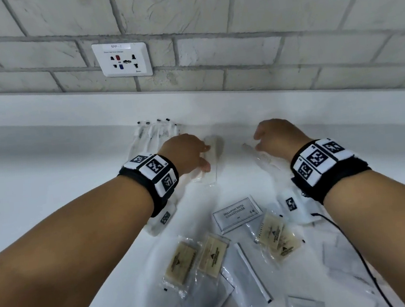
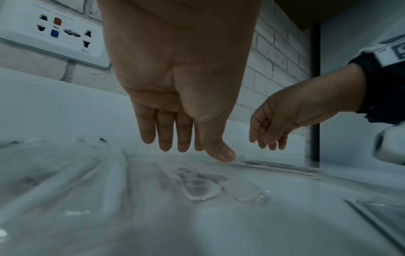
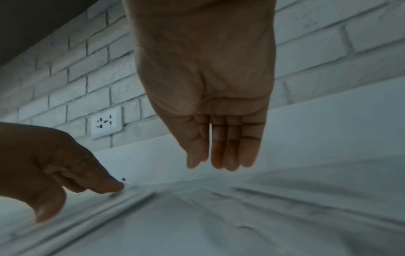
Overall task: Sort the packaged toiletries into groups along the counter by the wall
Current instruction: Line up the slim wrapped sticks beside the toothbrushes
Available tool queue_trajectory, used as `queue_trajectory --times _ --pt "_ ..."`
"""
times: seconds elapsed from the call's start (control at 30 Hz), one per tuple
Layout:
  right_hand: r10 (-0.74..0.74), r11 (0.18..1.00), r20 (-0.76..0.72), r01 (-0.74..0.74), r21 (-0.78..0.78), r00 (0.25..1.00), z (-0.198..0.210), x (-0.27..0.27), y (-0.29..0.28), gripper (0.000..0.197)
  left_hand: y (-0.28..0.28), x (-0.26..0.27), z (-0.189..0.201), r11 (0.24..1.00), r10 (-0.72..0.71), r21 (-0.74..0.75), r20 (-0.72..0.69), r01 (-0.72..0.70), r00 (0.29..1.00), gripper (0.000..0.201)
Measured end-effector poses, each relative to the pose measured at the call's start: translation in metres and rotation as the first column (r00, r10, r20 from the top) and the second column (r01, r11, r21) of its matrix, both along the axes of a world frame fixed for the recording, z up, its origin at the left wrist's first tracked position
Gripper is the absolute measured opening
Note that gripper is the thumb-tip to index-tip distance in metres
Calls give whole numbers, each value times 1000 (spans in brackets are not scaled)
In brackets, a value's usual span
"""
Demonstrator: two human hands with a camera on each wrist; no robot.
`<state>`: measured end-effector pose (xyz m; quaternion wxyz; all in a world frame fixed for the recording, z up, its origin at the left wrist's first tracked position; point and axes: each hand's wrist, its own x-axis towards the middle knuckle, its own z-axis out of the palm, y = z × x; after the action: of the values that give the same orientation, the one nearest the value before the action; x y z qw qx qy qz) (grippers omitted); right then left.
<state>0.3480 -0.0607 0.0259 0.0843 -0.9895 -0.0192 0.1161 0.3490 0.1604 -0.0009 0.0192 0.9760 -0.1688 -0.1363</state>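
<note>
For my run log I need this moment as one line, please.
left hand: open, thumb touches clear packet | right hand: open, holds nothing | sorted: toothbrush packs by wall | unsorted: soap packets

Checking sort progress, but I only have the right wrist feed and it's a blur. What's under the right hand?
Observer: What looks like a clear comb packet, lying flat just below the right hand. The hand holds nothing.
Operator: And the left hand?
Observer: The left hand touches a flat clear packet with its thumb, fingers straight.
Operator: Anything unsorted?
Observer: Yes. A shampoo sachet and soap bars lie in a loose pile nearer the person.
</note>
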Motion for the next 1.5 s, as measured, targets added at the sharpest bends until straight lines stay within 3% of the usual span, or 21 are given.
queue_trajectory --times 0.07,0.13,0.23,0.33,0.5,0.57,0.67,0.73,0.83,1.03,1.27,1.5 --pt "12 983 -98 -29 -183 995 -6 -2 -12 24 -8 -3 1 1000 -11 -29 -3 11 1000 61" --pt "23 968 -144 -58 -243 989 -14 -10 -17 27 -14 -4 0 999 -44 21 -25 44 999 56" --pt "4 978 -86 -22 -206 996 -23 -17 -21 34 -17 -5 -3 997 -52 64 -24 54 998 47" --pt "13 973 -52 -25 -229 999 -26 -17 -17 33 -16 -6 -3 997 -46 61 -23 47 999 51" --pt "204 869 5 -179 -462 979 -23 -28 11 30 -14 -6 -7 999 -28 24 -20 29 999 51" --pt "202 878 -31 -195 -437 979 -23 -29 21 30 -14 -6 -7 999 -35 17 -31 36 999 51" --pt "47 965 -80 -66 -255 996 -25 -16 16 26 -13 -6 -6 998 -61 27 -33 62 998 56" --pt "-8 980 -76 -7 -197 997 -27 -10 8 26 -12 -6 -5 997 -71 27 -39 72 997 61" --pt "2 987 -15 -4 -159 1000 -30 -13 1 27 -10 -7 -6 996 -86 25 -47 87 995 64" --pt "80 997 -40 -80 -3 996 -29 -17 30 31 -11 -5 -9 998 -68 14 -15 68 998 61" --pt "180 979 -6 -180 -97 984 -30 -17 48 43 -11 -7 -4 990 -131 64 30 129 991 59" --pt "222 973 -76 -226 -44 972 -28 -12 49 39 -13 -7 -6 993 -93 74 30 91 995 55"
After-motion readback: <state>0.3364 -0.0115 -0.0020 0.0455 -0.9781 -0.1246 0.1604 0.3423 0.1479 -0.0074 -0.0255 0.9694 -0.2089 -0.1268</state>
